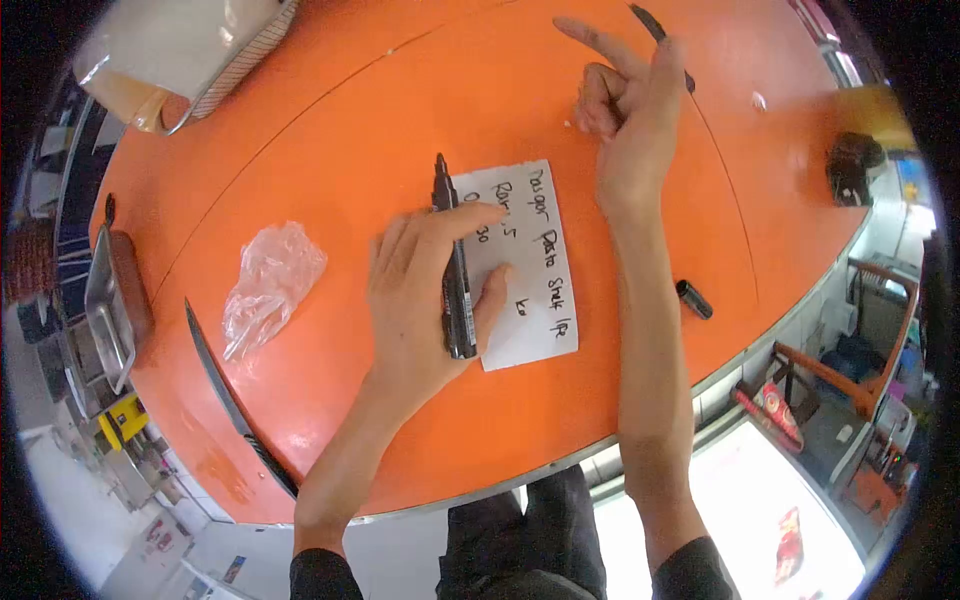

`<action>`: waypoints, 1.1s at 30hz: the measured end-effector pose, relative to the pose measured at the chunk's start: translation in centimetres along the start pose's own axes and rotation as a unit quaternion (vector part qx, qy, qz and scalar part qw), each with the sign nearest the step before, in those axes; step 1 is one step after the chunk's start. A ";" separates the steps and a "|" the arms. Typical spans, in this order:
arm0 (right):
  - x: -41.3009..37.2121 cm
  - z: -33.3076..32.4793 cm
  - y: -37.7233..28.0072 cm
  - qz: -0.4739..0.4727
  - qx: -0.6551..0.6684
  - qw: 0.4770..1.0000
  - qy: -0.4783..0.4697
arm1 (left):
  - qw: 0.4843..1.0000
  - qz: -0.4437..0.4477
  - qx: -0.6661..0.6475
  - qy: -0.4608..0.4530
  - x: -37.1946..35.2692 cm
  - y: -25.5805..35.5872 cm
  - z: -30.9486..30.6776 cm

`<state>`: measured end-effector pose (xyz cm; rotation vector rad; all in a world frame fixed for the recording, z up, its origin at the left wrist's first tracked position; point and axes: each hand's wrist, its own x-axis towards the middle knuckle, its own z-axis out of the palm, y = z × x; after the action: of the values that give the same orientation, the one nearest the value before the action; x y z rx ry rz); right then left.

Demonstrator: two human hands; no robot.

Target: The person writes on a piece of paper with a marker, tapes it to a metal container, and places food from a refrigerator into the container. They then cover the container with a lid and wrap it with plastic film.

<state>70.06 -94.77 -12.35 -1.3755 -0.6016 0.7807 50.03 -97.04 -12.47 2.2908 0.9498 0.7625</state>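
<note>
Two hands: both out over the orange counter (330,130).
Paper note (532,322): handwritten, mid-counter, toward the front edge.
Left hand (410,300): wrapped round a black marker (457,290), fingers pressing on the paper note.
Right hand (628,120): further back, index finger out, rest curled; black pen (653,24) right at it, can't tell if it's gripped.
Marker cap (693,299): loose beside the right forearm.
Plastic bag (270,285): crumpled, left of the note.

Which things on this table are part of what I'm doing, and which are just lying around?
In use:
marker in left hand
written paper under it
black pen at right hand, hold unclear
cap, likely the marker's

Lying about:
plastic bag
metal tray
basket
</note>
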 end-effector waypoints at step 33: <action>-11.2 -6.2 1.0 -0.243 -0.426 0.820 -0.295 | 0.971 0.116 -0.201 0.060 -2.1 0.5 -1.6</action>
<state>67.80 -107.39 -13.34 -1.6405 -1.8906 0.5022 47.97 -98.47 -11.64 2.0315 0.5178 1.0933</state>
